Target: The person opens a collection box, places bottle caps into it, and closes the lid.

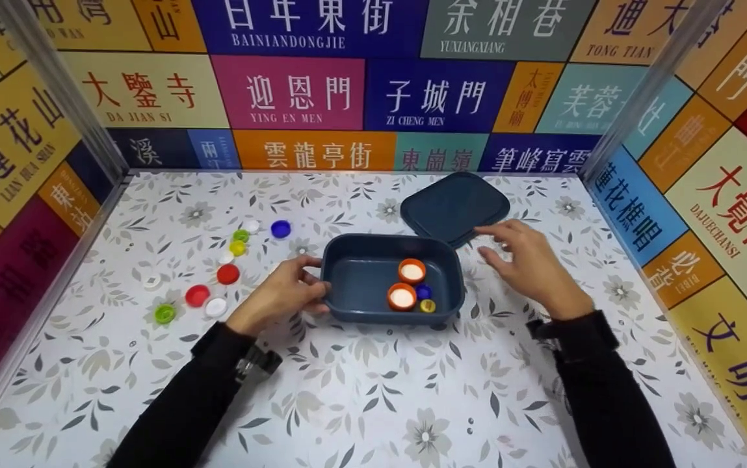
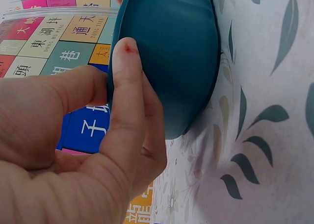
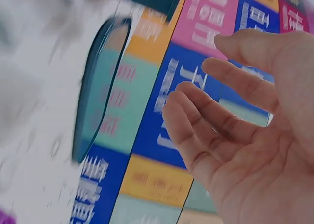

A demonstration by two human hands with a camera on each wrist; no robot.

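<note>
A dark blue-grey plastic box [image 1: 391, 317] stands uncovered near the middle of the table. Its left wall is pinched at the rim by my left hand [image 1: 285, 286], thumb and fingers on either side; the left wrist view shows the fingers against the box's outer wall [image 2: 171, 52]. Inside, toward the right end, lie two orange caps [image 1: 402, 297] with white insides, a blue cap [image 1: 423, 292] and a gold cap [image 1: 428, 305]. My right hand [image 1: 529, 266] hovers right of the box with relaxed fingers, holding nothing, close to the box's lid [image 1: 454, 207].
Loose caps lie left of the box, among them a red one [image 1: 227, 273], a blue one [image 1: 281, 229], a white one [image 1: 216, 307] and a green one [image 1: 165, 314]. Sign-covered walls [image 1: 288, 94] enclose the back and sides of the flowered tabletop [image 1: 373, 403].
</note>
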